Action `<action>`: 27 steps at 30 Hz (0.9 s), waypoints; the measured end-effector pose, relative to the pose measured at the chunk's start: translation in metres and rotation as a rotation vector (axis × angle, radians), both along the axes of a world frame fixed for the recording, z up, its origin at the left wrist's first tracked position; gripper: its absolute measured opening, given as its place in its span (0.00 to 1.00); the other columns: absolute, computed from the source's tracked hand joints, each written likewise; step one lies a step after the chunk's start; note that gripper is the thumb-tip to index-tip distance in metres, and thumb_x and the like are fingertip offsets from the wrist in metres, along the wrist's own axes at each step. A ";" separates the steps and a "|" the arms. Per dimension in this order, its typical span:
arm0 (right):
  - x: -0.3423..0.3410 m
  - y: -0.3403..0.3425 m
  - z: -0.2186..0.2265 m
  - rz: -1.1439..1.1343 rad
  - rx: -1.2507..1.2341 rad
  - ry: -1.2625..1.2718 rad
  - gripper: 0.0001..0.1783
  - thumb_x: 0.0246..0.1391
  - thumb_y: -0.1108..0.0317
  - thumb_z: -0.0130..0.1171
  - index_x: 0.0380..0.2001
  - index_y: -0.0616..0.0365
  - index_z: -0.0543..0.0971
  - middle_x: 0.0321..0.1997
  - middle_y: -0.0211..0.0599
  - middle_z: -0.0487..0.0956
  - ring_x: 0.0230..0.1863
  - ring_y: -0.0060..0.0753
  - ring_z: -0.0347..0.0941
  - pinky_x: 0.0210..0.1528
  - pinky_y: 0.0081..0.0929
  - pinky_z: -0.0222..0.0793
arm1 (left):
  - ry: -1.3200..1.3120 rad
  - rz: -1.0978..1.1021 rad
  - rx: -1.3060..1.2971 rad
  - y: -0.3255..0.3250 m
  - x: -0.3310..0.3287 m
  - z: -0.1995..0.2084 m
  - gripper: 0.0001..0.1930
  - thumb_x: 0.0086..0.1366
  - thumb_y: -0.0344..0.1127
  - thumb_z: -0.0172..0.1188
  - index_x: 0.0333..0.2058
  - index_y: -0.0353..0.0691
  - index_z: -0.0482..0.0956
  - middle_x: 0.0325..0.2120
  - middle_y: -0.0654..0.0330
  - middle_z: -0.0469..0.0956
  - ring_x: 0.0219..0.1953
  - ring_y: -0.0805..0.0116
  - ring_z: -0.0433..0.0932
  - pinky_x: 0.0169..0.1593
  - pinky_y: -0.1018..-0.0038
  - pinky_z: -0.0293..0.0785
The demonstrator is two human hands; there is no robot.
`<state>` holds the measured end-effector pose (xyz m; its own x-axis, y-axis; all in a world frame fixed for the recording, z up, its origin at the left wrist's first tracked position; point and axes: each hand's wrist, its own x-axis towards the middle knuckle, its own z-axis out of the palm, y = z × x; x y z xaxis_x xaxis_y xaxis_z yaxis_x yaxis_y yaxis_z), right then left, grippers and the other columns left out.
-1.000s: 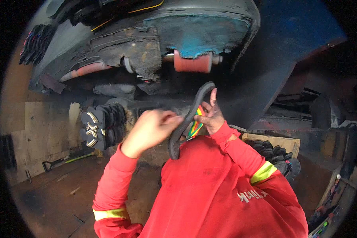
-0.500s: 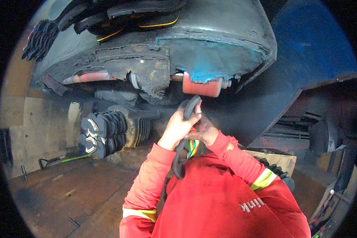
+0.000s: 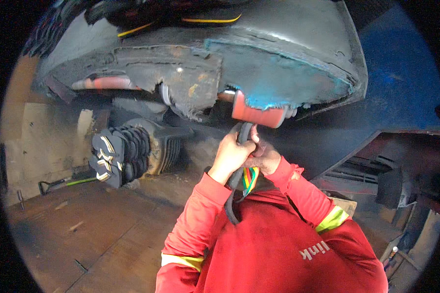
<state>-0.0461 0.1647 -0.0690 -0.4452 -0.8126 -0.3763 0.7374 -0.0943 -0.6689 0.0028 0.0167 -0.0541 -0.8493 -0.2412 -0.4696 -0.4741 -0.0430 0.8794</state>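
Both my hands hold a dark flip-flop [image 3: 235, 183] on edge, its yellow, green and red striped strap hanging on the right side. My left hand [image 3: 229, 155] is closed around the sole from the left. From the other side my right hand [image 3: 266, 157] grips it, its fingers partly hidden behind the sole and strap. The sole's far end is right at the underside of a red sanding drum [image 3: 259, 116]; whether they touch, I cannot tell. The near end of the sole reaches back against my red top.
A dusty grey machine housing [image 3: 298, 58] with ragged flaps overhangs the drum. More flip-flops with yellow edges [image 3: 211, 20] lie on top. To the left, stacked flip-flops [image 3: 113, 151] sit beside a motor [image 3: 167, 154]. A blue panel [image 3: 396, 73] rises at right.
The view has shifted a little, so the machine sits farther right in it. My hands and the flip-flop have come closer to the drum, and the sole is more upright.
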 end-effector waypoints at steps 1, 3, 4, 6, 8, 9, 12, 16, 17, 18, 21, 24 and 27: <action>0.002 0.000 0.004 0.012 0.007 0.033 0.54 0.42 0.83 0.72 0.70 0.51 0.56 0.63 0.31 0.69 0.63 0.31 0.67 0.64 0.34 0.69 | 0.060 0.014 0.038 0.001 0.003 0.003 0.24 0.55 0.38 0.63 0.51 0.37 0.76 0.39 0.46 0.82 0.44 0.50 0.83 0.48 0.62 0.76; 0.006 0.000 0.013 -0.015 -0.008 0.043 0.51 0.42 0.83 0.73 0.68 0.53 0.59 0.62 0.32 0.70 0.63 0.32 0.68 0.63 0.34 0.70 | 0.131 0.045 0.054 0.003 0.007 0.009 0.23 0.56 0.37 0.63 0.51 0.37 0.76 0.40 0.48 0.82 0.43 0.55 0.83 0.48 0.63 0.76; 0.007 0.000 0.017 -0.057 -0.025 0.021 0.48 0.42 0.82 0.73 0.66 0.55 0.62 0.60 0.34 0.73 0.62 0.33 0.69 0.62 0.34 0.70 | 0.154 0.047 0.069 0.003 0.009 0.011 0.23 0.57 0.37 0.63 0.52 0.37 0.76 0.40 0.49 0.82 0.43 0.57 0.83 0.48 0.64 0.76; 0.008 -0.001 0.022 -0.058 -0.034 0.049 0.50 0.41 0.82 0.73 0.67 0.55 0.60 0.61 0.34 0.71 0.64 0.33 0.67 0.64 0.35 0.68 | 0.226 0.044 0.085 0.003 0.013 0.012 0.23 0.57 0.36 0.62 0.53 0.37 0.76 0.41 0.50 0.82 0.43 0.60 0.83 0.48 0.65 0.76; 0.013 -0.003 0.024 0.035 -0.028 0.133 0.60 0.40 0.83 0.74 0.73 0.51 0.50 0.68 0.30 0.64 0.68 0.31 0.61 0.69 0.35 0.62 | 0.189 0.036 0.096 0.001 0.022 0.011 0.23 0.58 0.36 0.62 0.53 0.38 0.76 0.41 0.50 0.83 0.44 0.61 0.82 0.48 0.66 0.76; 0.015 -0.004 0.024 0.039 -0.021 0.176 0.62 0.39 0.83 0.74 0.74 0.50 0.48 0.68 0.30 0.63 0.68 0.30 0.60 0.69 0.35 0.61 | 0.223 0.027 0.098 -0.001 0.027 0.009 0.24 0.58 0.37 0.63 0.53 0.38 0.76 0.41 0.51 0.83 0.44 0.61 0.82 0.48 0.66 0.76; 0.021 -0.008 0.016 0.043 -0.071 0.240 0.67 0.37 0.85 0.74 0.75 0.47 0.44 0.69 0.31 0.62 0.68 0.29 0.61 0.69 0.35 0.62 | 0.172 0.013 0.070 -0.007 0.029 0.005 0.21 0.56 0.37 0.64 0.49 0.36 0.79 0.39 0.53 0.83 0.41 0.64 0.82 0.47 0.67 0.75; -0.001 -0.010 0.002 -0.103 -0.044 -0.045 0.54 0.43 0.86 0.71 0.69 0.45 0.56 0.63 0.30 0.69 0.64 0.32 0.67 0.65 0.34 0.68 | 0.105 -0.007 0.176 -0.005 -0.008 0.002 0.18 0.55 0.36 0.65 0.44 0.35 0.80 0.35 0.55 0.82 0.38 0.67 0.81 0.45 0.67 0.75; -0.010 -0.004 0.002 -0.141 -0.082 -0.169 0.39 0.51 0.80 0.68 0.63 0.47 0.63 0.57 0.31 0.73 0.61 0.35 0.72 0.60 0.35 0.74 | 0.072 -0.009 0.172 -0.003 -0.021 0.002 0.17 0.55 0.35 0.65 0.43 0.33 0.80 0.33 0.57 0.82 0.37 0.69 0.80 0.45 0.69 0.75; -0.015 -0.005 -0.001 -0.086 -0.157 0.043 0.34 0.55 0.75 0.65 0.63 0.47 0.64 0.57 0.32 0.74 0.59 0.37 0.73 0.58 0.36 0.76 | 0.120 0.003 0.202 -0.003 -0.023 0.003 0.17 0.55 0.35 0.65 0.42 0.33 0.80 0.33 0.58 0.82 0.37 0.69 0.80 0.44 0.70 0.75; -0.010 -0.001 -0.006 -0.061 -0.048 0.120 0.38 0.55 0.75 0.66 0.66 0.50 0.61 0.58 0.37 0.74 0.58 0.39 0.74 0.58 0.37 0.76 | 0.103 0.067 0.238 0.001 -0.014 0.004 0.17 0.57 0.30 0.63 0.45 0.33 0.79 0.38 0.60 0.82 0.38 0.69 0.81 0.46 0.70 0.76; 0.024 -0.003 -0.011 -0.118 0.045 0.466 0.58 0.44 0.76 0.73 0.74 0.51 0.49 0.71 0.42 0.61 0.68 0.37 0.64 0.65 0.32 0.67 | 0.219 0.169 0.575 0.009 0.024 0.006 0.24 0.62 0.25 0.61 0.58 0.34 0.72 0.45 0.61 0.80 0.44 0.70 0.80 0.51 0.72 0.76; 0.043 -0.009 -0.015 -0.124 0.410 1.141 0.64 0.37 0.80 0.74 0.74 0.53 0.47 0.74 0.42 0.55 0.71 0.35 0.58 0.67 0.32 0.64 | 0.318 0.200 0.309 0.010 0.033 0.013 0.23 0.67 0.33 0.61 0.60 0.37 0.73 0.44 0.63 0.82 0.41 0.71 0.81 0.50 0.72 0.76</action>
